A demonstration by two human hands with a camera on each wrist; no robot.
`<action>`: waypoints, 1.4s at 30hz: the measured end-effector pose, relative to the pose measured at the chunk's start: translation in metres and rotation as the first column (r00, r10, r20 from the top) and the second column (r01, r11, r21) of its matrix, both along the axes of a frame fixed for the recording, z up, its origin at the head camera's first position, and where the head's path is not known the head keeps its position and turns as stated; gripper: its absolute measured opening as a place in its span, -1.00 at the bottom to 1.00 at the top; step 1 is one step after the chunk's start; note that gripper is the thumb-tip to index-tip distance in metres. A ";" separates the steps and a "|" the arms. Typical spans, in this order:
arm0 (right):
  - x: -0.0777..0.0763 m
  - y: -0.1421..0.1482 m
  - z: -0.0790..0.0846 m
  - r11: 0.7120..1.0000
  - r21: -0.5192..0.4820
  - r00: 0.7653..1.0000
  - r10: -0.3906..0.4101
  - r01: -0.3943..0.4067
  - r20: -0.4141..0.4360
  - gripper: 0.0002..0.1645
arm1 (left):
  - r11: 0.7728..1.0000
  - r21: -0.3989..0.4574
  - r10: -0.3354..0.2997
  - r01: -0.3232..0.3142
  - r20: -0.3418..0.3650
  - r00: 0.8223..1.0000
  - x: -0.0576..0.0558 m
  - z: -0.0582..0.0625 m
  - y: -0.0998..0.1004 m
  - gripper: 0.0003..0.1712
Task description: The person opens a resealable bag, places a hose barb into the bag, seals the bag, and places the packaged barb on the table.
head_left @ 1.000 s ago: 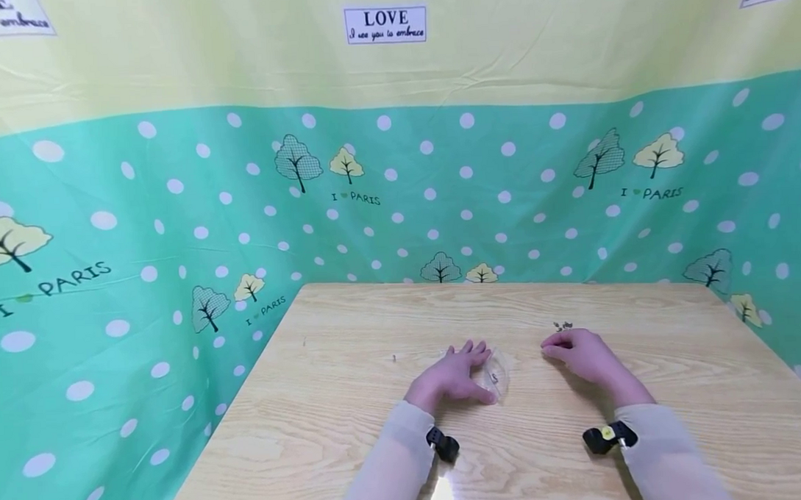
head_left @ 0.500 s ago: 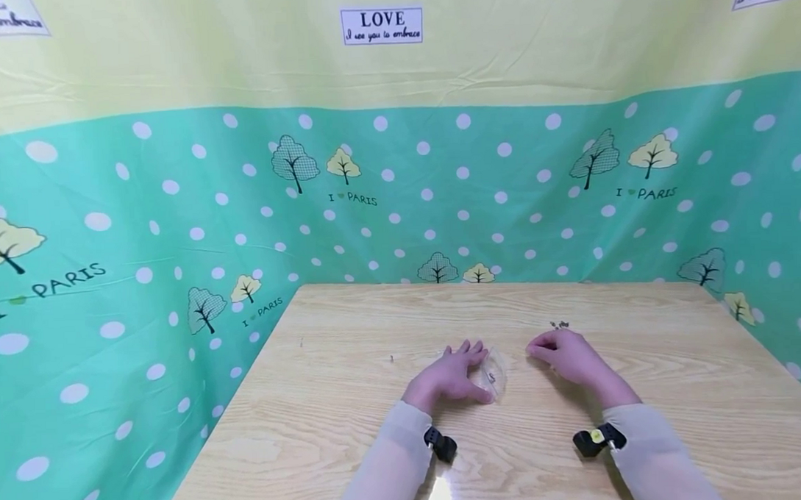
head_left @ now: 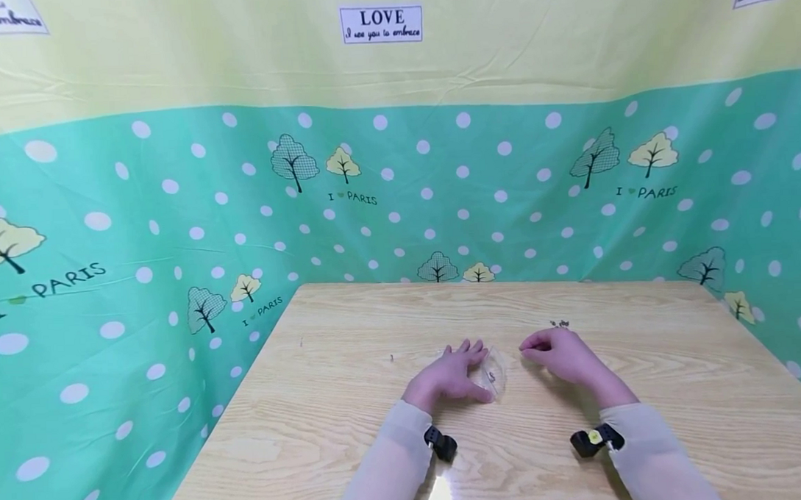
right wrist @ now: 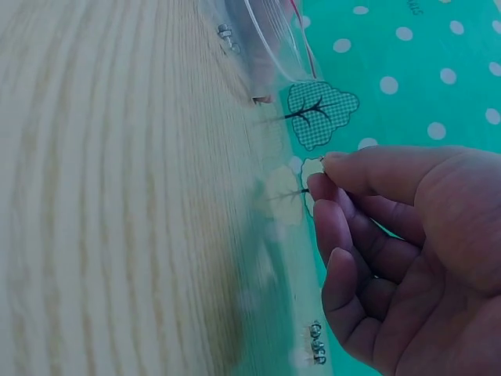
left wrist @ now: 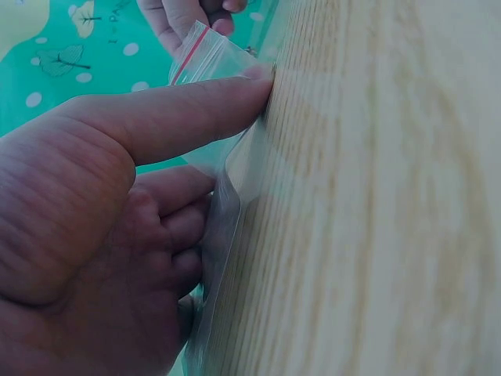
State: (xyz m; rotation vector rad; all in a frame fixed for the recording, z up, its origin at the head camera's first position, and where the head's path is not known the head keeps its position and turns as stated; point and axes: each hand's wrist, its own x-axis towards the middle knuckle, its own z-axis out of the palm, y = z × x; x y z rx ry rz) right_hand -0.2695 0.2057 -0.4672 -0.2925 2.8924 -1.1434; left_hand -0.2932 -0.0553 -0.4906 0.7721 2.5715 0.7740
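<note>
My left hand (head_left: 453, 373) rests with spread fingers on a clear zip bag (head_left: 496, 363) lying on the table; in the left wrist view its straight thumb (left wrist: 196, 113) presses the bag near the red-striped mouth (left wrist: 192, 53). Small metal screws (right wrist: 227, 36) show through the plastic in the right wrist view. To the bag's right, my right hand (head_left: 558, 353) is held just over the table, thumb and index fingertips (right wrist: 335, 166) pinched on a tiny piece that they almost wholly hide. Behind that hand lies a little group of metal screws (head_left: 560, 323).
The wood-grain table (head_left: 301, 430) reaches back to a green dotted curtain (head_left: 347, 230). One tiny piece (head_left: 392, 358) lies left of the left hand, and a fainter one (head_left: 301, 342) farther left. Black wrist cameras (head_left: 442, 445) sit on both cuffs.
My right hand has moved left, from beside the group of screws toward the bag, its fingertips kept together. The left hand has stayed on the bag.
</note>
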 end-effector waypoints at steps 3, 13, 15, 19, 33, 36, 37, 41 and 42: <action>0.001 -0.001 0.002 1.000 0.001 1.000 -0.002 0.002 0.007 -0.77 | 1.000 -0.002 -0.001 0.001 0.001 1.000 0.000 0.001 0.000 0.10; 0.001 -0.006 0.002 0.999 -0.005 0.999 0.040 -0.040 -0.020 -0.78 | 1.000 -0.015 -0.002 0.002 -0.011 1.000 0.000 0.001 0.002 0.10; 0.000 -0.006 0.000 0.998 -0.008 0.998 0.057 -0.058 -0.021 -0.81 | 1.000 -0.015 -0.003 0.003 -0.010 1.000 0.000 0.001 0.002 0.10; 0.000 -0.008 0.000 0.995 -0.017 0.995 0.095 -0.095 -0.014 -0.84 | 1.000 -0.013 -0.010 0.010 -0.009 1.000 -0.001 0.000 0.002 0.09; 0.004 -0.018 0.007 0.983 -0.012 0.983 0.181 -0.181 -0.029 -0.88 | 1.000 -0.021 -0.019 0.018 -0.018 1.000 -0.001 0.000 0.001 0.09; 0.004 -0.020 0.008 0.983 -0.023 0.983 0.182 -0.183 -0.037 -0.88 | 1.000 -0.018 -0.015 0.014 -0.019 1.000 -0.001 0.001 0.001 0.09; 0.005 -0.021 0.008 0.983 -0.025 0.983 0.181 -0.182 -0.039 -0.89 | 1.000 -0.018 -0.013 0.012 -0.016 1.000 -0.001 0.001 0.001 0.09; 0.004 -0.023 0.007 0.985 -0.027 0.984 0.171 -0.172 -0.048 -0.89 | 1.000 -0.008 -0.012 0.012 -0.007 1.000 0.000 0.001 0.000 0.09; 0.004 -0.024 0.007 0.985 -0.028 0.984 0.168 -0.170 -0.051 -0.89 | 1.000 -0.005 -0.011 0.011 -0.007 1.000 0.000 0.002 0.000 0.09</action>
